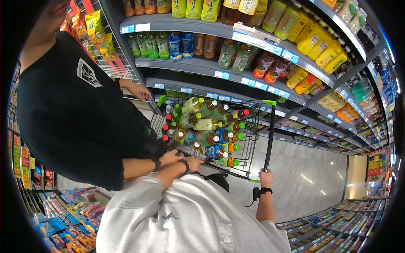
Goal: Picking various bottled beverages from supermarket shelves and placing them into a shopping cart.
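Note:
A shopping cart with a black wire basket and green corner fittings stands in front of me. It is loaded with many drink bottles with red, green, white and yellow caps, most lying on their sides. My right hand is wrapped round the near end of the cart's black handle. At the basket's near side, my left hand is curled on the rim, some fingertips hidden. Close beside it is a co-worker's hand; that person's other hand hangs near the basket's far left corner.
A person in a black shirt stands close at my left. Drink shelves with price tags run along the far side and curve to the right. Snack packets fill a display at lower left. Grey tiled floor shows beyond the handle.

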Demonstrator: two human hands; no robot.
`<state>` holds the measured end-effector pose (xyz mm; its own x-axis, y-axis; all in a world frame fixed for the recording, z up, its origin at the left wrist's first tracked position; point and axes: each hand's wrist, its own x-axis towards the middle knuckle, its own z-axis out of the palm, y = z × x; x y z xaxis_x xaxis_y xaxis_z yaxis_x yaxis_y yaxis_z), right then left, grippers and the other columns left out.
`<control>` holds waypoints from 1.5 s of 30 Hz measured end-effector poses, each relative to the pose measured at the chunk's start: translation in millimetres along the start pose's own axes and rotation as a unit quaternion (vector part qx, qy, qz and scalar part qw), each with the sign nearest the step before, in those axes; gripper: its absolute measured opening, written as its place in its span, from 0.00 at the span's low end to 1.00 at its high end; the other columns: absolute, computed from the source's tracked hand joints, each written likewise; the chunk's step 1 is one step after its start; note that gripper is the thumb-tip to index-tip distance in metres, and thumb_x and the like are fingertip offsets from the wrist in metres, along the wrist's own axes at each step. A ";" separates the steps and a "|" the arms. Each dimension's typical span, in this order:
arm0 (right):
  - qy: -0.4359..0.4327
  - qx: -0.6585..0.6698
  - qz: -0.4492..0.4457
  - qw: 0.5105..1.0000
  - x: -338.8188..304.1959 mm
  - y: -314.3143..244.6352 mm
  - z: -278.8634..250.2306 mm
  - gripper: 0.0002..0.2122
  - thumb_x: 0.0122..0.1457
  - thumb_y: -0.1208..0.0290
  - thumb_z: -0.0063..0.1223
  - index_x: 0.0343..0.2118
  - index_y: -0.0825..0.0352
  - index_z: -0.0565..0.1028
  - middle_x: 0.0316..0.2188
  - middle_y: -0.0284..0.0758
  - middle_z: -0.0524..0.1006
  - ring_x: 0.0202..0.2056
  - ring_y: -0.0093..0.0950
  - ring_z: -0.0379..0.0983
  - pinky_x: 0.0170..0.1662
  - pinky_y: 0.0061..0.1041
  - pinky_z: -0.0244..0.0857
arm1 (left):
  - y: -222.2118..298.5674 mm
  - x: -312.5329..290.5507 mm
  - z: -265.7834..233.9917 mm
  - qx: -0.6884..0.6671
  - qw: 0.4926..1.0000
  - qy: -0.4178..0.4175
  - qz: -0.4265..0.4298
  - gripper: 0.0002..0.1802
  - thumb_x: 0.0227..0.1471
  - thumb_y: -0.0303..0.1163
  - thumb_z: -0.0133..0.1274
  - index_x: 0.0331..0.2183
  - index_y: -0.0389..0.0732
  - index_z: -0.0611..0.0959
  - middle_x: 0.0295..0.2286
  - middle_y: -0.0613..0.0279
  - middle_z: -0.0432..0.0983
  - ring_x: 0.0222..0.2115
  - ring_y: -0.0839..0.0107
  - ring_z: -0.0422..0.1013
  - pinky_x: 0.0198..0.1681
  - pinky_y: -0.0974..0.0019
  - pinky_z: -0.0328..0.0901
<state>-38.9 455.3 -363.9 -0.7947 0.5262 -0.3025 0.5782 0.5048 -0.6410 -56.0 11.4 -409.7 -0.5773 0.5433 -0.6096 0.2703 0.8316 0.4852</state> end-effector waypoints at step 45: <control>0.134 -0.229 0.060 0.962 -6.8 -37.0 23.6 0.20 0.48 0.66 0.60 0.41 0.74 0.72 0.42 0.57 0.76 0.46 0.53 0.72 0.49 0.46 0.66 | -93.7 22.8 -52.7 0.014 0.976 -0.202 0.080 0.28 0.52 0.49 0.48 0.48 0.42 0.80 0.46 0.46 0.77 0.49 0.47 0.71 0.51 0.50 0.65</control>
<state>-59.2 416.9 -354.7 -0.6773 0.7254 -0.1228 0.7317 0.6465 -0.2161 -135.0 -60.2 -436.0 -0.1772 0.6632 -0.7272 0.3573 0.7318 0.5803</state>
